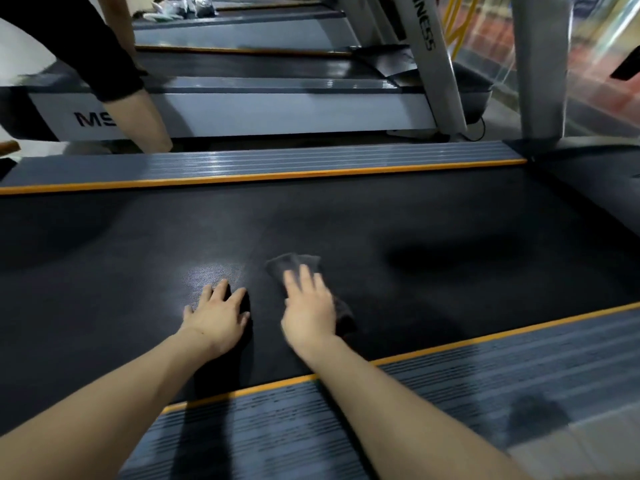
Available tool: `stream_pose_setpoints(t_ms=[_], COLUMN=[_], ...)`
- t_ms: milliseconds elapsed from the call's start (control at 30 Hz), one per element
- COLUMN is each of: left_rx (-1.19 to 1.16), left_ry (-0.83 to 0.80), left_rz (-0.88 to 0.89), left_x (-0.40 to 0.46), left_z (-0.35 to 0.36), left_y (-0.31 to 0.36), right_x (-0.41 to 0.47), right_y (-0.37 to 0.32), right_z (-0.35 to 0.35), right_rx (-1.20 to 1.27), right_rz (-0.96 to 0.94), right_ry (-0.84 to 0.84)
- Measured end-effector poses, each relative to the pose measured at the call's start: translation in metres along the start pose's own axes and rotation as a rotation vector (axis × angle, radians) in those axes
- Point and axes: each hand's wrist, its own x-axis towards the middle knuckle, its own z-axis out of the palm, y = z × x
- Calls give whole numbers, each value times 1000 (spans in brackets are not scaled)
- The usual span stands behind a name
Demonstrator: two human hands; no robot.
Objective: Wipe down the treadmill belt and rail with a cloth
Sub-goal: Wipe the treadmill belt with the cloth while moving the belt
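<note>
The black treadmill belt (346,220) fills the middle of the head view. A dark grey cloth (294,263) lies on it, pressed flat under my right hand (308,306), whose fingers are spread over the cloth. My left hand (216,315) rests palm down on the bare belt just left of the cloth, fingers apart, holding nothing. The near ribbed grey side rail (485,375) with an orange edge strip runs under my forearms. The far side rail (277,161) runs along the belt's other edge.
Another person's leg (142,116) in dark shorts stands beyond the far rail at the upper left. A second treadmill (259,109) sits behind it, with a third further back. A grey upright post (540,64) rises at the upper right beside the motor cover.
</note>
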Motion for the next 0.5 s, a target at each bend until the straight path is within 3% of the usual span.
stream_pose_setpoints(t_ms=[100, 200, 267, 367, 500], left_rx=[40, 50, 47, 51, 66], left_ry=[-9, 12, 4, -10, -28], left_rz=[-10, 41, 85, 106, 121], left_x=[-9, -10, -10, -8, -4], left_z=[7, 5, 5, 7, 2], left_y=[-9, -7, -2, 3, 2], right_x=[-3, 3, 11, 7, 4], right_y=[-20, 33, 100, 183, 153], right_z=[3, -3, -17, -49, -49], right_rx=[37, 8, -51, -88, -124], right_rz=[-167, -260, -77, 299, 457], right_ry=[-62, -8, 118, 123, 107])
